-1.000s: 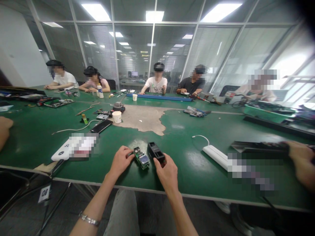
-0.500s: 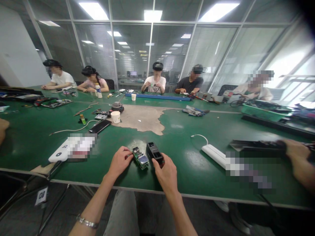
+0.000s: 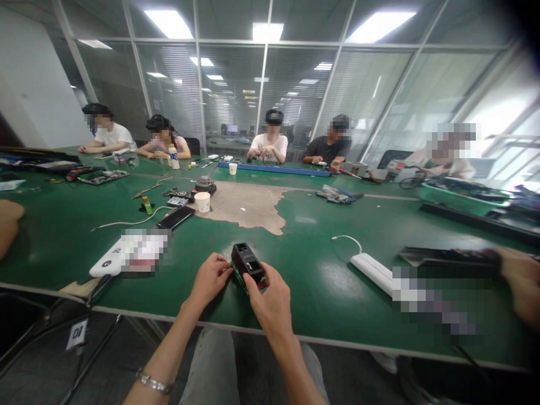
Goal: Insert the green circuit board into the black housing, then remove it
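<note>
A black rectangular housing [image 3: 247, 262] with openings in its top face lies tilted over a green circuit board [image 3: 239, 278], which shows only as a strip at the left and lower edge. My right hand [image 3: 272, 289] grips the housing's near right end between thumb and fingers. On the left, my left hand [image 3: 213, 275] has its fingertips pinched at the board's left edge. Most of the board is hidden beneath the housing.
Left of my hands are a white device [image 3: 105, 261], a black phone [image 3: 176, 217] and a paper cup [image 3: 202, 202]. A white power strip [image 3: 373, 274] lies to the right. Another person's hand [image 3: 517, 281] is at the far right. People sit across the green table [image 3: 312, 264].
The black housing has moved left from beside the circuit board to over it, carried by my right hand. My left hand remains at the board's left side. The view has shifted slightly.
</note>
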A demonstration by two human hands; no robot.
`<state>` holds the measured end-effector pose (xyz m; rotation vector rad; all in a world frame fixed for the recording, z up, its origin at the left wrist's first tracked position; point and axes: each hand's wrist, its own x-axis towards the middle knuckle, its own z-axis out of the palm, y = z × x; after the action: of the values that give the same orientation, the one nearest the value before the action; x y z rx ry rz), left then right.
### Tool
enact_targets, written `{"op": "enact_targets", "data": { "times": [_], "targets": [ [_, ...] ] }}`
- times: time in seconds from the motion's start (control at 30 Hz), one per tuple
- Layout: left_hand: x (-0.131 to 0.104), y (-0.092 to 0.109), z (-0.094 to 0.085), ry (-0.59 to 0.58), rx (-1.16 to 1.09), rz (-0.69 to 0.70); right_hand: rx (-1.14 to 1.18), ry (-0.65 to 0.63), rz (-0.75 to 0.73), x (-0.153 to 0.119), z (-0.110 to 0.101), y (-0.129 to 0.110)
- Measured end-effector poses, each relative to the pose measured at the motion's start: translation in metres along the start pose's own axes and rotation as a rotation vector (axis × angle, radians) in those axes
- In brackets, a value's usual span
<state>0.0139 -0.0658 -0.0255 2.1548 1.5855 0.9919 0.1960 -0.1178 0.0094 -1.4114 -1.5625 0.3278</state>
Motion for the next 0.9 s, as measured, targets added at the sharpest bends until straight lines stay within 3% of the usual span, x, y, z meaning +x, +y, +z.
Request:
{"op": "enact_targets", "data": {
  "times": [0.3,0.57,0.9],
  "targets": [
    [0.000,-0.002,0.004,0.076,-0.094,-0.031,-0.099,-0.031,0.001,-0.009,0.006,0.008],
    [-0.002,0.000,0.001,-0.014,-0.034,-0.009,-0.098,-0.099,0.001,-0.020,0.009,0.021],
    [-0.001,0.000,0.002,-0.015,-0.036,-0.011,-0.051,-0.062,0.003,-0.018,0.013,0.019]
  ]
}}
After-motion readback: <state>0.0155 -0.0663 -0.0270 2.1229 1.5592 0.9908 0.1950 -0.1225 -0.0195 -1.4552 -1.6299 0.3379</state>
